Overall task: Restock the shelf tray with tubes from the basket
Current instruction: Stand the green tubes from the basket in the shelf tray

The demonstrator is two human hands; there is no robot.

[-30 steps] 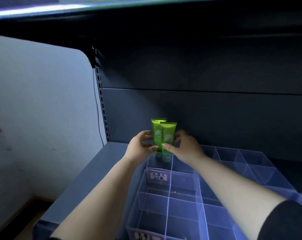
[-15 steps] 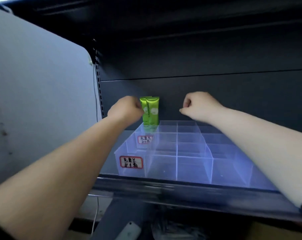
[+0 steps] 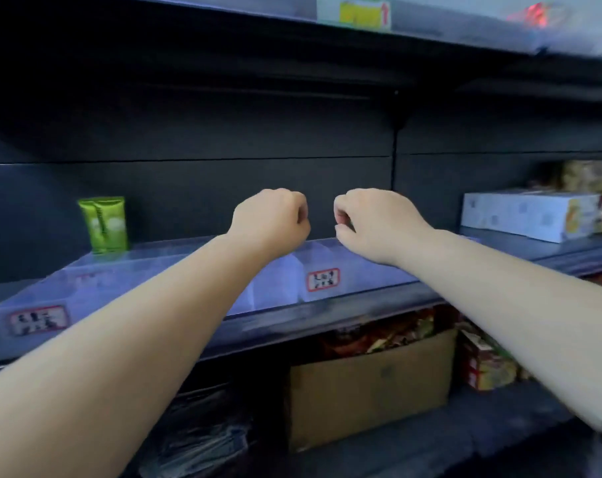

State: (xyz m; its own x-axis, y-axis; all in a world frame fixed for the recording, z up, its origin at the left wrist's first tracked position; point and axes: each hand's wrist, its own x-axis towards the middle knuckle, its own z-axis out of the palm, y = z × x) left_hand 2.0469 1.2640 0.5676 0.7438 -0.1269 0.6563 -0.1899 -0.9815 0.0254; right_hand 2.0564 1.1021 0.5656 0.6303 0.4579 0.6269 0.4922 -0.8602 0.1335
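Observation:
Two green tubes (image 3: 103,224) stand upright side by side in the back left compartment of a clear divided tray (image 3: 148,270) on the dark shelf. My left hand (image 3: 271,222) hovers over the tray's middle, curled into a loose fist with nothing in it. My right hand (image 3: 371,222) is beside it to the right, fingers also curled and holding nothing. Both hands are well right of the tubes. No basket is in view.
Red-framed labels (image 3: 323,279) sit on the tray's front walls. A white carton (image 3: 527,215) and packets lie on the shelf at right. Below stand a cardboard box (image 3: 368,388) of snack packs, a red-yellow pack (image 3: 482,367) and dark plastic bags (image 3: 203,432). Another shelf (image 3: 361,25) hangs overhead.
Both hands let go of the green tubes and pulled back to the right, closing into fists. The view dropped lower and swung right, so the tubes now sit far left.

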